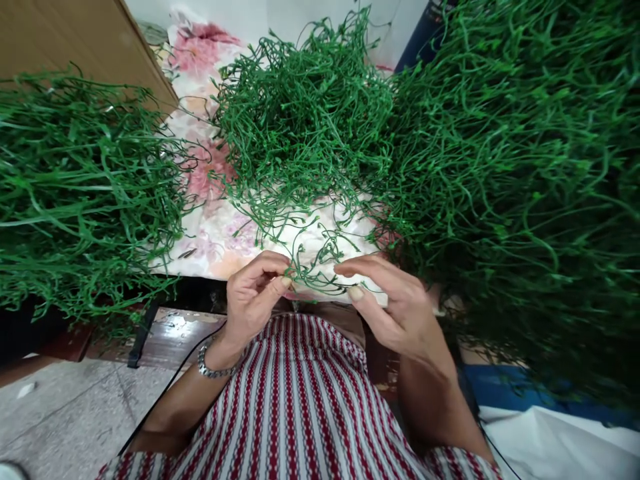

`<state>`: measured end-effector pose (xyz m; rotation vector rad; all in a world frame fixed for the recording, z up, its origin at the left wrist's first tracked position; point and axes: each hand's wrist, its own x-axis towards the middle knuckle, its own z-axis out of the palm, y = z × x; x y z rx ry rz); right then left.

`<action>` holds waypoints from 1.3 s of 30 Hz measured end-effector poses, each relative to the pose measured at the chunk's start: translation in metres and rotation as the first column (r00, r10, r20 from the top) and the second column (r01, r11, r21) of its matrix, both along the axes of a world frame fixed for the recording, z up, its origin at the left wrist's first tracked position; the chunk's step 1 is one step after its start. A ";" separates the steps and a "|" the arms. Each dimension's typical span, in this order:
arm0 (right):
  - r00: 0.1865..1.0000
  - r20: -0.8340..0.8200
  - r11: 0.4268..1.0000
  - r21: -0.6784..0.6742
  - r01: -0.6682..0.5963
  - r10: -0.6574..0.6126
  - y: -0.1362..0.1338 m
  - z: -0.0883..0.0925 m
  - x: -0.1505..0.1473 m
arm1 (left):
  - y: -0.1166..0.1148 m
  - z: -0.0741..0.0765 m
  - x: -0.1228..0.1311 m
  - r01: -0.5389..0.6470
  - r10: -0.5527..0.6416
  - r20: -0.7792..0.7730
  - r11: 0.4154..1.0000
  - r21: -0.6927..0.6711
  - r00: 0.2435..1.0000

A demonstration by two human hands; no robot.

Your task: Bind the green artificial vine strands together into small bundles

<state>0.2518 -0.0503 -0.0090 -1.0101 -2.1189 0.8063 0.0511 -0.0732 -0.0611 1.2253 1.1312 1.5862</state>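
Note:
My left hand (257, 293), a metal watch at its wrist, pinches one end of a small sprig of thin green stems (320, 273) between thumb and forefinger. The sprig's curling branches, tipped with little buds, spread to the right over the cloth. Close to their far end is my right hand (393, 300), with thumb and forefinger apart and nothing seen between them. Just beyond both hands, a tangled heap of similar green stems (310, 113) lies on the flowered cloth (215, 233).
A large mass of green stems (520, 147) rises on the right, and another pile (85, 193) stands on the left. Behind the left pile is a cardboard panel (85, 40). White sheeting (560, 440) lies at lower right.

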 end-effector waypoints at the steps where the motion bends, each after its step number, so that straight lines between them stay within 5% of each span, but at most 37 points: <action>1: 1.000 0.016 1.000 0.023 0.021 -0.022 0.002 -0.003 -0.001 | -0.001 -0.001 0.000 0.005 -0.005 -0.013 1.000 0.002 1.000; 7: 0.935 0.282 0.930 0.352 0.106 -0.214 0.028 -0.009 -0.004 | -0.004 -0.001 -0.004 0.024 -0.022 -0.101 0.999 0.025 0.995; 11: 0.852 0.497 0.937 0.349 -0.022 -0.165 0.045 -0.016 -0.011 | -0.003 -0.004 -0.009 0.031 -0.019 -0.173 0.998 0.062 0.985; 14: 0.876 0.447 0.922 0.387 -0.009 -0.180 0.050 -0.026 -0.013 | -0.004 -0.003 -0.017 -0.003 0.007 -0.298 1.000 0.016 0.955; 18: 0.948 0.273 0.892 0.451 0.025 -0.164 0.044 -0.030 -0.011 | -0.013 0.012 -0.023 -0.272 0.285 -0.605 0.955 0.115 0.743; 20: 0.968 0.205 0.890 0.455 0.037 -0.144 0.039 -0.027 -0.013 | -0.017 0.026 -0.020 -0.264 0.357 -0.657 0.934 0.241 0.664; 25: 0.988 0.115 0.906 0.420 0.044 -0.102 0.027 -0.024 -0.019 | -0.002 0.049 -0.002 0.079 0.017 -0.703 0.991 0.104 0.711; 30: 0.996 0.061 0.913 0.407 0.038 -0.068 0.023 -0.028 -0.023 | 0.017 0.033 0.003 0.159 -0.217 -0.660 0.976 -0.147 0.720; 33: 0.994 0.021 0.893 0.443 0.083 -0.103 0.019 -0.029 -0.024 | 0.016 0.020 0.003 0.144 -0.221 -0.511 0.972 -0.187 0.831; 36: 0.980 -0.048 0.804 0.565 0.185 -0.192 0.013 -0.029 -0.027 | 0.012 0.014 0.002 0.127 -0.197 -0.335 0.967 -0.219 0.922; 39: 0.994 0.054 0.801 0.598 0.045 -0.097 0.006 -0.033 -0.032 | 0.012 0.013 0.001 0.138 -0.165 -0.088 0.958 -0.253 0.982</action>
